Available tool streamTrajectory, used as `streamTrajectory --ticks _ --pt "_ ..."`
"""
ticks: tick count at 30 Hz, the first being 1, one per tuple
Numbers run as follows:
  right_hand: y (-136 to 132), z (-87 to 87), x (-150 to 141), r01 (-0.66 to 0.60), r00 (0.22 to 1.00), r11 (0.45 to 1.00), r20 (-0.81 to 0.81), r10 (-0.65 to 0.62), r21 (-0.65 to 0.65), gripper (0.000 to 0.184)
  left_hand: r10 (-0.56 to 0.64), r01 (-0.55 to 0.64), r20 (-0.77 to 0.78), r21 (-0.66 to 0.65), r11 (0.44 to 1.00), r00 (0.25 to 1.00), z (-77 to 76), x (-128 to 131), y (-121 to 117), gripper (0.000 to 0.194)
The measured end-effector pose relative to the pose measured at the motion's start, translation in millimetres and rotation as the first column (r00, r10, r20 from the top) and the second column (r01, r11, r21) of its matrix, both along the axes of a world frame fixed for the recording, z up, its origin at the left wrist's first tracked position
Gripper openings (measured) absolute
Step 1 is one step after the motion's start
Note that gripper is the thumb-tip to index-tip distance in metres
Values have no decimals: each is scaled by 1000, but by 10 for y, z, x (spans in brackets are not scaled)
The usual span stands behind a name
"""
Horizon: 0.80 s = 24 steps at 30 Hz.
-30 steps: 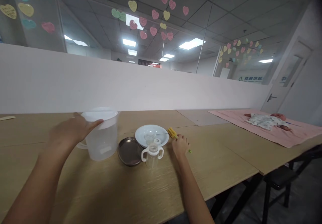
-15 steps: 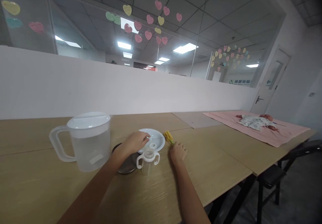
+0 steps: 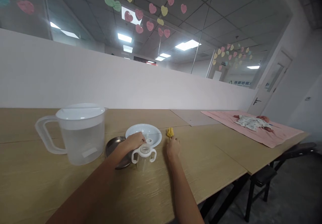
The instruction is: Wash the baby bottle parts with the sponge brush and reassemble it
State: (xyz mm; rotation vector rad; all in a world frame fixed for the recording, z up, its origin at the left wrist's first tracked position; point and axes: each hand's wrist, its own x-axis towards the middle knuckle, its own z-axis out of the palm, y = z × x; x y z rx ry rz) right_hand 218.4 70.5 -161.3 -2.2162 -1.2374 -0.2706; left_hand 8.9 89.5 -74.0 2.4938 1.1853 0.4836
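My right hand (image 3: 173, 147) is closed round the handle of a sponge brush (image 3: 170, 132), its yellow head standing out beyond the fingers above the table. Over the near left rim of a white plate (image 3: 156, 136) is my left hand (image 3: 135, 140), its fingers curled downward; what they grip, if anything, is hidden. Close to those fingertips, a small white ring-shaped piece (image 3: 149, 141) lies in the plate. An uncapped clear bottle with two white handles (image 3: 144, 153) stands upright in front of the plate. My left forearm partly covers a dark metal dish (image 3: 112, 146).
A large clear pitcher (image 3: 83, 140) with a white lid stands at left on the wooden table (image 3: 206, 153). A baby doll (image 3: 250, 122) lies on a pink cloth (image 3: 221, 120) at right. Behind runs a white wall (image 3: 141, 86); a black stool (image 3: 264, 177) stands by the right edge.
My left hand has drawn back slightly, its fingers now lower and more curled. The sponge brush has turned, so its yellow head points away from me and less stem shows. The camera has shifted.
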Motion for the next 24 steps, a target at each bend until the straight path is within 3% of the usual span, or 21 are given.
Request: streamTrajectory --ticks 6,11,16,20,22,24 --pt "3 -30 19 -35 998 969 -34 45 244 39 59 -54 -93 53 997 994 -36 -49 18 24" --pt "2 15 -14 -27 984 799 -126 127 600 39 40 -28 -114 111 993 993 15 -71 12 28" --pt "-16 111 -91 -52 954 715 -176 242 698 41 38 -34 -39 115 993 998 97 -117 19 5" --pt "-67 197 -149 -11 933 744 -260 248 668 40 53 -60 77 91 994 996 189 -165 32 17" --pt "-103 241 -178 13 923 775 -306 234 631 38 49 -53 233 14 998 971 228 -175 48 21" --pt "-139 277 -211 25 909 799 -347 232 601 36 60 -25 429 -87 996 901 262 -173 62 24"
